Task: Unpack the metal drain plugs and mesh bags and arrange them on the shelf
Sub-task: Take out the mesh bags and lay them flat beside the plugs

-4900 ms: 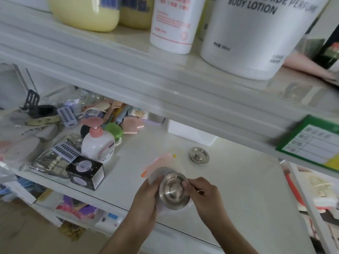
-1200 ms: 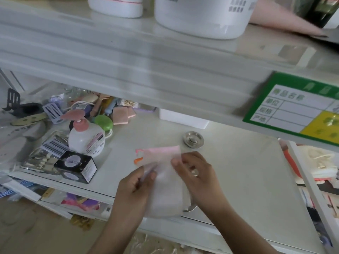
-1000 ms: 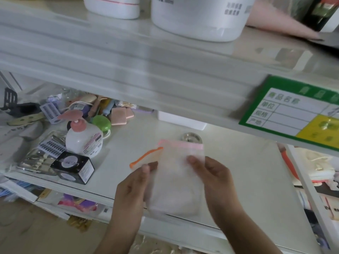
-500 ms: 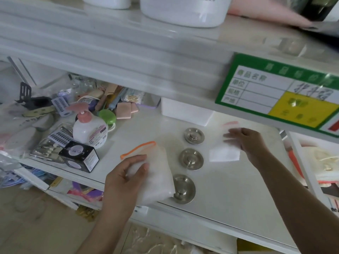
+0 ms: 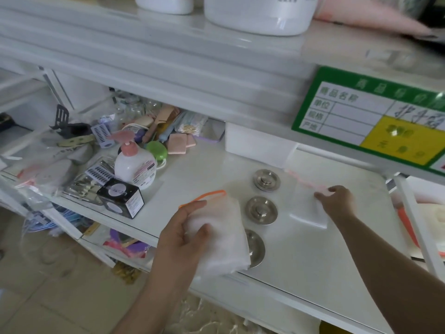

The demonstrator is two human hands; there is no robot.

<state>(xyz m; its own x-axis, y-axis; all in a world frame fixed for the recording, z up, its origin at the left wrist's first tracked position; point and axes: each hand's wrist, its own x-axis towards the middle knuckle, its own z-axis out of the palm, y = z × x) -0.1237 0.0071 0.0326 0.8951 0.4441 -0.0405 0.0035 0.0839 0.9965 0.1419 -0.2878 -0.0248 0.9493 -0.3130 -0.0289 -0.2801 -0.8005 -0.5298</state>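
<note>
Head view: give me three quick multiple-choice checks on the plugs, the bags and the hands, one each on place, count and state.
1. Where does the right hand rest?
A. on the upper shelf
B. on a mesh bag right of the plugs
C. on the pump bottle

2. How many drain plugs show on the shelf?
A. one
B. three
C. five

3. What is the left hand doing?
A. holding a bundle of bags
B. hanging empty
C. gripping a plug

Answers: 1 B, its fingers lie on the flat bag. 2 B, three in a row. 3 A, its fingers wrap the bundle.
</note>
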